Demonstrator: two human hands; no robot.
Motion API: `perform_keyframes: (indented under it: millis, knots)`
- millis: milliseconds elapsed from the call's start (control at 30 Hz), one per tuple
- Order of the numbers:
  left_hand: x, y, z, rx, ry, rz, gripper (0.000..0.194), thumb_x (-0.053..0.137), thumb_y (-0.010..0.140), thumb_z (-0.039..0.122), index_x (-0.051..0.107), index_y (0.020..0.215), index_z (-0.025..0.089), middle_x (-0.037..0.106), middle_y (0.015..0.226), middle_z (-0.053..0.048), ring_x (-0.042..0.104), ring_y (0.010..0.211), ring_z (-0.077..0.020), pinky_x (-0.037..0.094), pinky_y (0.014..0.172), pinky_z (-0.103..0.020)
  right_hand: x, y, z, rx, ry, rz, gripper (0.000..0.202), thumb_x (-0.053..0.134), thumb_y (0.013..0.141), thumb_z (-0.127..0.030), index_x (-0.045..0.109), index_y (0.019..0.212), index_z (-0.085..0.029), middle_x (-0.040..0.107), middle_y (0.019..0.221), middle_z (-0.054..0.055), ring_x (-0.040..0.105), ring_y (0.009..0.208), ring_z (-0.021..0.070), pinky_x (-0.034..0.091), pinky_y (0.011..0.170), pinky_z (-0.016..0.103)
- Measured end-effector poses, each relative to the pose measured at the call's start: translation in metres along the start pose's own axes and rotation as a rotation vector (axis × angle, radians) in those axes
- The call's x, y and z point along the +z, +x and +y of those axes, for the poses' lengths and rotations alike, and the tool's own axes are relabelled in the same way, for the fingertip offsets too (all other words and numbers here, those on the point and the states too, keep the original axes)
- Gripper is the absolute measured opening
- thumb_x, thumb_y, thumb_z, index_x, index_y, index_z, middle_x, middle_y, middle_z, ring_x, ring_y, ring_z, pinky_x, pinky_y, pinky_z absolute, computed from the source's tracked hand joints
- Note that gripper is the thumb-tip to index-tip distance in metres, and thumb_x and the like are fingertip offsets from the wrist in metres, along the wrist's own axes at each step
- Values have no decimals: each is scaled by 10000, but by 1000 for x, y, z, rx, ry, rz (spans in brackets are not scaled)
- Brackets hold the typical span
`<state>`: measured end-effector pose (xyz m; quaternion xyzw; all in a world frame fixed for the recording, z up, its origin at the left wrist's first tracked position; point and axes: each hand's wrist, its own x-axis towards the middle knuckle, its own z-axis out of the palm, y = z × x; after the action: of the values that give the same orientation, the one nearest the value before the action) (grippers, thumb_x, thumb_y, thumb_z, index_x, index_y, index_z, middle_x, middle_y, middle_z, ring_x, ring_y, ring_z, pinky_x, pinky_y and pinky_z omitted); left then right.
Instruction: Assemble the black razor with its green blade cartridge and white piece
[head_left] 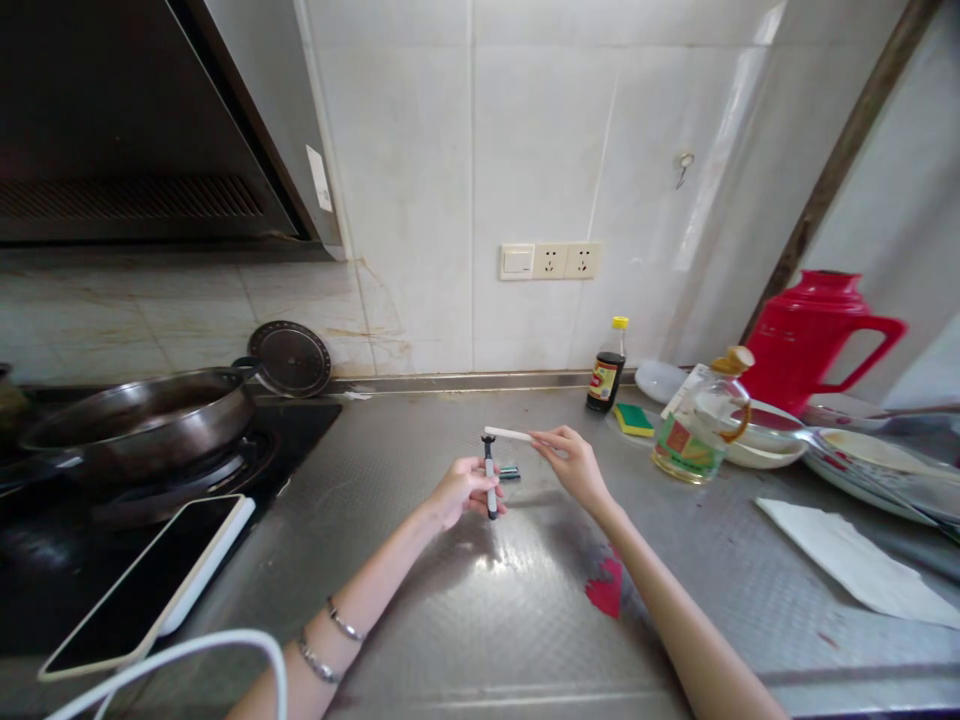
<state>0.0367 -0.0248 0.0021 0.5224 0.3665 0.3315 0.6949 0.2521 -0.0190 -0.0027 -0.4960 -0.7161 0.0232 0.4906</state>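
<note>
My left hand [463, 490] is closed around a slim grey-and-black handle held upright, which looks like a razor handle [490, 482] with a short forked black top. Between the fingertips of my right hand [571, 465] is a thin white stick [508, 434], held nearly level. Its left end meets or overlaps the black top of the handle; whether they touch, I cannot tell. Just behind the left fingers, a small dark and teal piece like a razor cartridge [510, 472] lies on the metal counter [420, 620].
To the left are a steel pan [150, 415] on the stove and a phone [142, 590] with a white cable [225, 637]. At right stand a sauce bottle [605, 372], a sponge [634, 420], a glass oil jug [688, 435], a red thermos [799, 345], dishes and a white paper [851, 560].
</note>
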Motion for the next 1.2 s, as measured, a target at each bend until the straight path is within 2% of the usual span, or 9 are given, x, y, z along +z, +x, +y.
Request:
perform_keyframes:
  millis: [200, 367, 533, 700, 867, 1033, 1200]
  knots:
    - [0, 0, 1, -1, -8, -6, 298, 606, 681, 189, 489, 949, 130, 627, 679, -41, 647, 543, -190, 497, 500, -276, 1, -1, -1, -16, 36, -49, 269, 528, 828, -398, 697, 971, -245, 612, 781, 46, 582, 747, 171, 447, 692, 277]
    - [-2, 1, 0, 11, -4, 1, 297, 611, 681, 208, 492, 943, 131, 632, 688, -48, 649, 550, -191, 492, 491, -269, 1, -2, 0, 4, -2, -2, 279, 522, 829, -407, 701, 963, -240, 616, 784, 52, 584, 747, 174, 446, 696, 279]
    - [-1, 1, 0, -6, -18, -5, 311, 616, 674, 203, 492, 949, 130, 628, 681, -37, 648, 544, -192, 499, 502, -281, 2, -2, -1, -22, 18, -56, 280, 520, 832, -403, 700, 972, -240, 621, 788, 56, 583, 753, 173, 439, 700, 270]
    - [-1, 1, 0, -1, -17, -9, 301, 615, 684, 199, 496, 950, 126, 633, 691, -49, 649, 547, -193, 488, 483, -268, 2, -2, 0, 25, 3, 5, 285, 514, 834, -402, 701, 970, -235, 618, 777, 55, 581, 738, 174, 433, 686, 272]
    - [-2, 1, -1, -7, -19, -6, 302, 614, 681, 189, 492, 950, 126, 633, 685, -47, 650, 547, -196, 497, 497, -280, 3, -1, 1, 12, 64, -38, 295, 514, 829, -418, 704, 958, -234, 620, 784, 57, 583, 743, 175, 437, 685, 271]
    - [-3, 1, -3, -2, -13, -13, 303, 613, 681, 190, 497, 954, 127, 634, 692, -50, 649, 545, -196, 496, 485, -275, 4, -2, 1, 51, 29, 7, 304, 522, 819, -432, 705, 958, -233, 622, 781, 59, 583, 748, 182, 434, 694, 279]
    - [-3, 2, -2, 0, -8, -17, 300, 603, 689, 186, 492, 962, 130, 630, 692, -48, 650, 553, -195, 500, 491, -276, 4, -3, -1, 60, 57, -17, 301, 521, 817, -435, 706, 954, -241, 624, 785, 57, 583, 744, 180, 432, 696, 279]
